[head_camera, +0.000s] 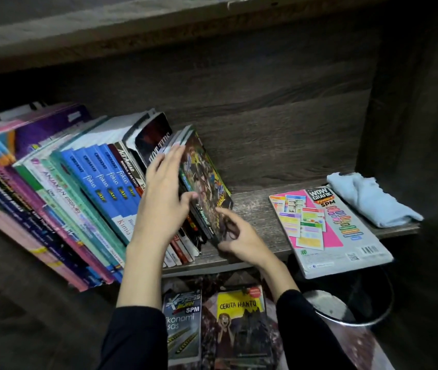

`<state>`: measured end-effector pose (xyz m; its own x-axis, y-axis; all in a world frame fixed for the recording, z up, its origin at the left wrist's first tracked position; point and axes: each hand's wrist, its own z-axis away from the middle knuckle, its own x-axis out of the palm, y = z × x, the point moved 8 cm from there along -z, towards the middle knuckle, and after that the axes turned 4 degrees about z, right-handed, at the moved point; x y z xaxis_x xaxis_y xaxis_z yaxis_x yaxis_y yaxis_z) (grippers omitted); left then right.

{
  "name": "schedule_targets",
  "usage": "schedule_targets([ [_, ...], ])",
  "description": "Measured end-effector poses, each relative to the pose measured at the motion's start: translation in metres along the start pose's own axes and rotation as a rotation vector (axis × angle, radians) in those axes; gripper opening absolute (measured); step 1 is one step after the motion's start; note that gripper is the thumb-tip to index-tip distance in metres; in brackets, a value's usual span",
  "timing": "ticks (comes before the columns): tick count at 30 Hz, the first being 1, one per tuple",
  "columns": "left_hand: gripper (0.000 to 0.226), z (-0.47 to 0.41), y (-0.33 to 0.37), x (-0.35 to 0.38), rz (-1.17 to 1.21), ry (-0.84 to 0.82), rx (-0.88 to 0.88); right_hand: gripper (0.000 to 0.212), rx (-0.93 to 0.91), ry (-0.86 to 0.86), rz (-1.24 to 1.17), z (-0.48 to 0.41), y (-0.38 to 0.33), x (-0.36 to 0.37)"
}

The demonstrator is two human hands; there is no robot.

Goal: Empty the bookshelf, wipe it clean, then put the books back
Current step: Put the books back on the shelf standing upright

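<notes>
**Shelf restocking: comic book being seated at the end of the row**

The comic book [207, 177] stands on the shelf [252, 209] as the outermost volume on the right, tilted leftward against the row of books [100, 172]. The whole row leans the same way, so each volume rests on its neighbour.

The left hand [164, 193] lies flat against the row just beside the comic, fingers straight and together, with the thumb reaching across to the comic's cover. It appears to be holding the leaning row back so a gap stays open. The right hand [239, 236] has its fingers curled on the comic's lower front corner, at the shelf's front edge. Motion blur hides the exact grip. The likely purpose is to steer the base inward and square it up.

To the right, apart from the row, a study guide [330, 231] lies flat with its near end overhanging the shelf's front edge. A light blue cloth [370, 198] lies crumpled in the far right corner, just beside the guide.

Below the shelf, two paperbacks [241, 324] lie face up on the floor, next to a mesh bin [346, 308].

Assessment: with the cloth set aside and most volumes shelved, the task looks to be in its return stage. The flat guide and the floor paperbacks are yet to be shelved. Risk: the leaning row could slump rightward if the left hand lifts early.
</notes>
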<state>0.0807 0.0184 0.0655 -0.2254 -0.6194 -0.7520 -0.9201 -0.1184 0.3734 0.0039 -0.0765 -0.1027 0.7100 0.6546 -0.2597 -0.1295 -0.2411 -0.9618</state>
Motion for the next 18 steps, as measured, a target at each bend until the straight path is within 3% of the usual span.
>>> schedule_targets([
  [6,0.078,0.0,-0.008,0.002,-0.078,0.118,-0.022,0.061,0.004,0.108,0.087,-0.003,0.005,-0.005],
  [18,0.068,0.007,-0.004,0.005,-0.123,0.372,-0.042,0.05,0.011,0.197,0.263,0.002,-0.004,-0.009],
])
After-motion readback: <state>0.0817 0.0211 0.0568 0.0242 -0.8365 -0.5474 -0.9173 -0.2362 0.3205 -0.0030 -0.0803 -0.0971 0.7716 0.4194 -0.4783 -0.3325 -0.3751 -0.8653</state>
